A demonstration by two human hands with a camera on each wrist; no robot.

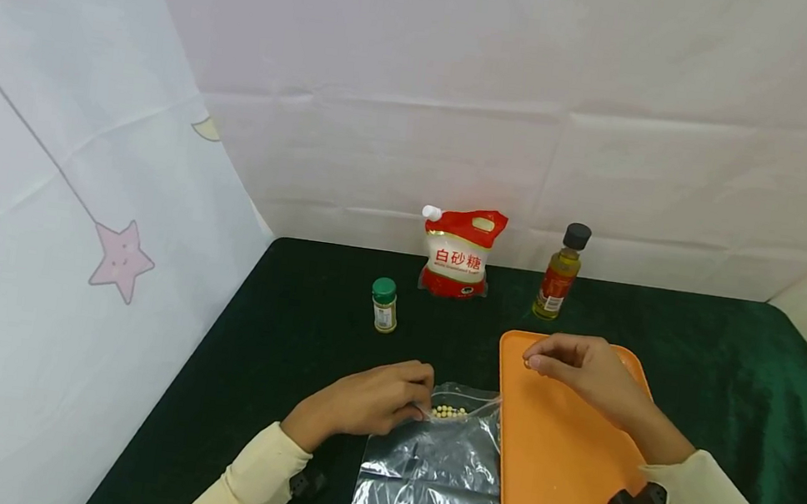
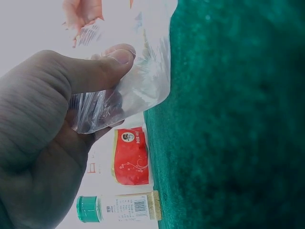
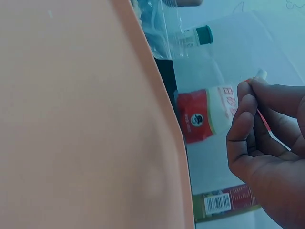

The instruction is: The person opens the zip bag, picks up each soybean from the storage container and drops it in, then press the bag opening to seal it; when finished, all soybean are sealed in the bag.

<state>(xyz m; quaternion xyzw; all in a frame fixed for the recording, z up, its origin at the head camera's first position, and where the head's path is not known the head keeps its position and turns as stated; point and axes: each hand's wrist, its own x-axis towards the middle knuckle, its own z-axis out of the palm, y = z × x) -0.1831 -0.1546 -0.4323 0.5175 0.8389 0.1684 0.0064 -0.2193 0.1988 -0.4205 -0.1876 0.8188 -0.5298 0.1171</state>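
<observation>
A zip-lock bag (image 1: 430,491), silvery below with a clear zip strip on top, lies in front of me. Pale yellow round beads or beans (image 1: 448,412) show at its mouth. My left hand (image 1: 380,396) pinches the bag's upper left edge; in the left wrist view the thumb (image 2: 102,71) presses the clear plastic (image 2: 147,81) against the fingers. Over the far part of the orange tray (image 1: 556,489), my right hand (image 1: 588,376) holds thumb and fingertips together on a small yellowish piece (image 1: 527,364). Its kind I cannot tell, being mostly covered by the fingertips.
Behind the bag stands a small green-capped shaker jar (image 1: 384,307). Farther back are a red and white spouted sugar pouch (image 1: 458,254) and a black-capped oil bottle (image 1: 558,275). The tray's left rim touches the bag's right side. Dark green cloth (image 1: 323,293) covers the table.
</observation>
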